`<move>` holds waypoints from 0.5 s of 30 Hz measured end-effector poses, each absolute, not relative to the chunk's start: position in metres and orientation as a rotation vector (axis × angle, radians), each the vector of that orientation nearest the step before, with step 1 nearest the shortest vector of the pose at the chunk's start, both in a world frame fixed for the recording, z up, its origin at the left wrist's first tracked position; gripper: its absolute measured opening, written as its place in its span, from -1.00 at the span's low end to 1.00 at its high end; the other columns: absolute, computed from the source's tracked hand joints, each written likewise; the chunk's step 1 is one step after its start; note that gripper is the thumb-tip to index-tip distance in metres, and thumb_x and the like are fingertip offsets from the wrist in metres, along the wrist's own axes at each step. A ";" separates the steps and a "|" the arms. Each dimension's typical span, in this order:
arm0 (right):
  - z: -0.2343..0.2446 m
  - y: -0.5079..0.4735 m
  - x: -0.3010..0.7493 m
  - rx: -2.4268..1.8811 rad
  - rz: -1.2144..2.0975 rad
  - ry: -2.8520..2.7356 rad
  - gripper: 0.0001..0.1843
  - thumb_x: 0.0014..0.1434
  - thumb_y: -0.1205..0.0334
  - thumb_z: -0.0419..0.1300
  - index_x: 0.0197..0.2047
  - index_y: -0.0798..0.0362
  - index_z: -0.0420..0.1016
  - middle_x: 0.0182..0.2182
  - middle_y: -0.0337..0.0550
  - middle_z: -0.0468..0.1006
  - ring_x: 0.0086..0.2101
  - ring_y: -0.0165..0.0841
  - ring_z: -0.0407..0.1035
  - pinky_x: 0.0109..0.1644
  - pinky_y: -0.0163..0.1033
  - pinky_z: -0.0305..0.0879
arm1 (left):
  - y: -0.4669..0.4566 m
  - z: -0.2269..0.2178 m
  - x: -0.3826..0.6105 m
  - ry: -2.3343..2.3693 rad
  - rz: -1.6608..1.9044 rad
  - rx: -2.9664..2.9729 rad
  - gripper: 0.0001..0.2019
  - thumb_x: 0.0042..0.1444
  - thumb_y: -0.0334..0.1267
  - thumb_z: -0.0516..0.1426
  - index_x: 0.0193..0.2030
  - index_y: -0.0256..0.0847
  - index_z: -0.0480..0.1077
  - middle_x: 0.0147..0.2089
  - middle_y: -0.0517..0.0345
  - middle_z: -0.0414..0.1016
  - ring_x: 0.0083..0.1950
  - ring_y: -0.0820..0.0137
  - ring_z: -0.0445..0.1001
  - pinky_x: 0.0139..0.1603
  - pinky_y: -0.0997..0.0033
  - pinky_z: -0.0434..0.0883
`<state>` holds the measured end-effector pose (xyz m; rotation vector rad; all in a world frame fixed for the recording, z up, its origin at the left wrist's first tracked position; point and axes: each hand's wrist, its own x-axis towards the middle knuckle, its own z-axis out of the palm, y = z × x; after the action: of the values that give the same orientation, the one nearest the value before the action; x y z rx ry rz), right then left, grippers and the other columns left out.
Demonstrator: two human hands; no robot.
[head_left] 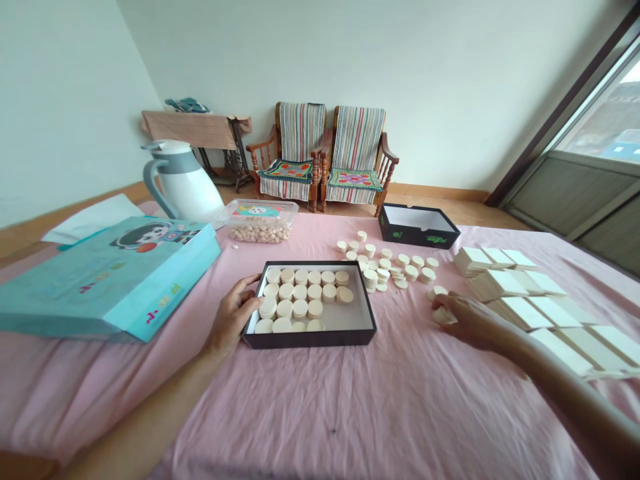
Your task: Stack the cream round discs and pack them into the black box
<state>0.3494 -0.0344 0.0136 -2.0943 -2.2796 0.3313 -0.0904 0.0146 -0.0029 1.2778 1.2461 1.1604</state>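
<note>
In front of me lies a shallow black box (350, 337) with a white inside. Rows of round, cream-coloured discs (300, 292) stand in it, and the front right part shows the bare bottom. My left hand (235, 310) grips the box at its left edge, thumb at the near side and fingers behind. Over to the right, my right hand (453, 312) pinches a few pale discs (442, 315) low over the cloth. Just behind its fingers is another disc (437, 291). Loose discs (384, 264), some stacked, are scattered beyond the box.
Stacks of square pale tiles (540, 310) stand at the right. A black lid (420, 230) lies at the back. On the left are a light-blue carton (105, 280), a white jug (187, 190) and a clear tub of nuts (260, 230). Pink cloth (340, 413) covers the table.
</note>
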 end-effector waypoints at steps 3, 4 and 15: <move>0.010 -0.032 0.350 -2.092 0.319 -2.285 -0.83 0.00 0.33 0.10 -0.26 0.05 0.38 -0.30 -0.02 0.50 -0.29 -0.22 0.40 -0.23 -0.21 0.22 | 0.015 -0.003 -0.091 1.258 1.156 1.285 -0.41 -0.04 -0.16 0.19 0.17 -0.25 0.23 -0.54 0.32 0.35 -0.51 0.40 0.41 -0.53 0.53 0.29; 0.009 -0.032 0.349 -2.096 0.305 -2.283 -0.85 0.01 0.33 0.09 -0.28 0.05 0.37 -0.31 -0.03 0.49 -0.31 -0.23 0.40 -0.24 -0.21 0.21 | 0.015 -0.003 -0.091 1.267 1.152 1.291 -0.40 -0.04 -0.15 0.19 0.17 -0.26 0.23 -0.53 0.31 0.37 -0.51 0.39 0.42 -0.54 0.52 0.29; 0.051 -0.023 0.303 -2.110 0.247 -2.305 -0.85 -0.05 0.32 0.08 -0.32 0.09 0.33 -0.39 -0.08 0.46 -0.38 -0.29 0.34 -0.33 -0.27 0.16 | 0.016 -0.004 -0.092 1.264 1.152 1.304 -0.40 -0.05 -0.16 0.19 0.17 -0.25 0.24 -0.53 0.32 0.35 -0.56 0.45 0.34 -0.55 0.52 0.28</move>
<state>0.3034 -0.0229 0.0506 -2.1100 -2.3046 0.2467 -0.0923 0.0160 -0.0038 1.3040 1.2637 1.1525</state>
